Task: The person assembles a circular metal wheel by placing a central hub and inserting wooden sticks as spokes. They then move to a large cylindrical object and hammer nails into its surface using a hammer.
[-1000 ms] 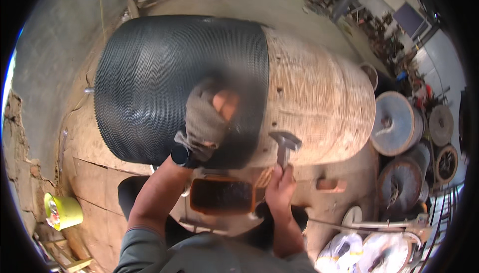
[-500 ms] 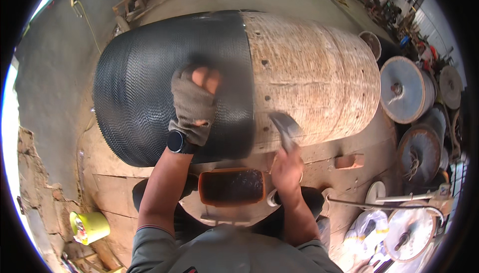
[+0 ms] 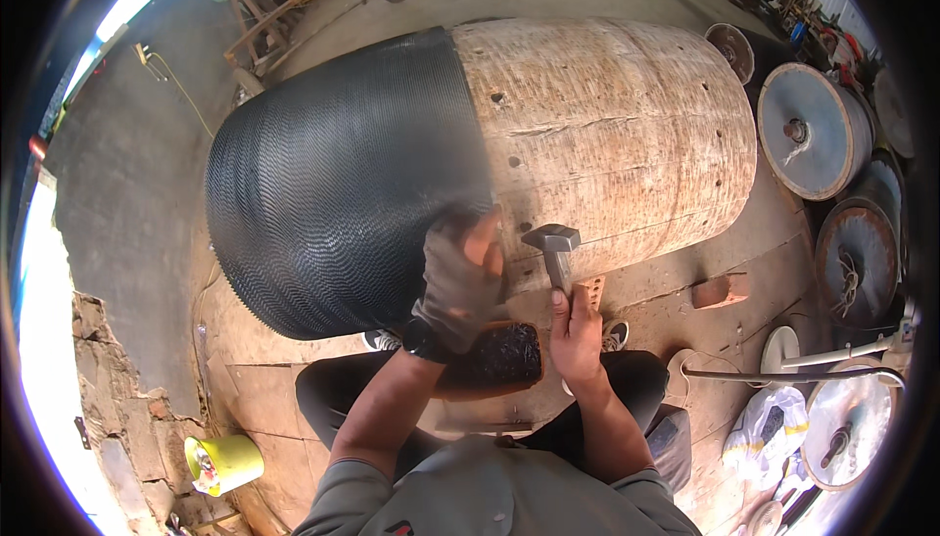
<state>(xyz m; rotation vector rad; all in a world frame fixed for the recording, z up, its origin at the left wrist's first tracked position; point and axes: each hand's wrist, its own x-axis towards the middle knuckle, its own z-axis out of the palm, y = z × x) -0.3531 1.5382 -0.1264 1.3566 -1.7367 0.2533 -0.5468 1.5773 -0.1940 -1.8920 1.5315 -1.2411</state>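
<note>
A large barrel-shaped drum lies on its side before me. Its left half carries a black ridged covering (image 3: 333, 164), and its right half is bare, pale and rough wood-like surface (image 3: 607, 135) dotted with small dark holes. My left hand (image 3: 460, 262), in a grey glove with bare fingertips, is at the lower right edge of the black covering; motion smears its fingers. My right hand (image 3: 576, 340) grips a hammer (image 3: 556, 254) by the handle, head up, in front of the bare side. Partly behind my left wrist sits an orange-brown tub (image 3: 490, 389) with dark contents.
A loose brick (image 3: 721, 290) lies on the floor to the right, and a holed brick (image 3: 593, 291) is beside my right hand. Several large spools (image 3: 808, 130) line the right side. A yellow bucket (image 3: 225, 465) stands at lower left, a wheeled cart (image 3: 313, 2) at far left.
My left hand has moved right and nearer, from the middle of the black covering to its edge. The hammer, blurred before, now shows clearly with its head raised. The view has shifted slightly.
</note>
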